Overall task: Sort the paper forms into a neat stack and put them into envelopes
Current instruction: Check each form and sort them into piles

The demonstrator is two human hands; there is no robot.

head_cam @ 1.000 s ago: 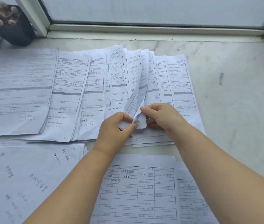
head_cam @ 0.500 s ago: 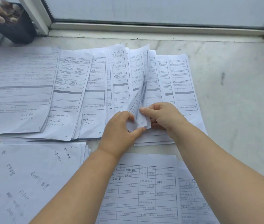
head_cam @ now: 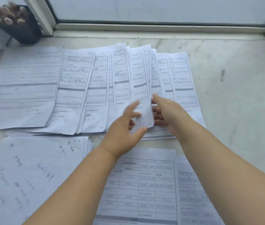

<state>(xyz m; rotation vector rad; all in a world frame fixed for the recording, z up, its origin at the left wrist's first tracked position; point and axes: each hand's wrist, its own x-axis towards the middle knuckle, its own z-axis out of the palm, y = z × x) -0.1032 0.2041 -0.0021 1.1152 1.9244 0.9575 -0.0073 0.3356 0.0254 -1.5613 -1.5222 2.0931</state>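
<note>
Forms (head_cam: pixel 73 88) are fanned in an overlapping row across the marble sill (head_cam: pixel 235 101) below the window. One sheet (head_cam: pixel 142 88) is raised on edge between the hands. The left hand (head_cam: pixel 125 132) is spread wide, thumb under its lower corner; the right hand (head_cam: pixel 167 112) lies flat-fingered just beside it. More forms (head_cam: pixel 144 189) lie nearer.

- My left hand (head_cam: pixel 125 127) let go of the lifted sheet (head_cam: pixel 142 88); the fingers that had pinched its lower corner opened and spread, blurred, just in front of it.
- My right hand (head_cam: pixel 166 114) quit pinching too; its fingers straightened behind the sheet's lower edge.
- The sheet, curled and folded over a second ago, stood up nearly flat, its bottom corner uncreased.
- The view slid slightly, so the dark pot (head_cam: pixel 19 28) sat further in.
</note>
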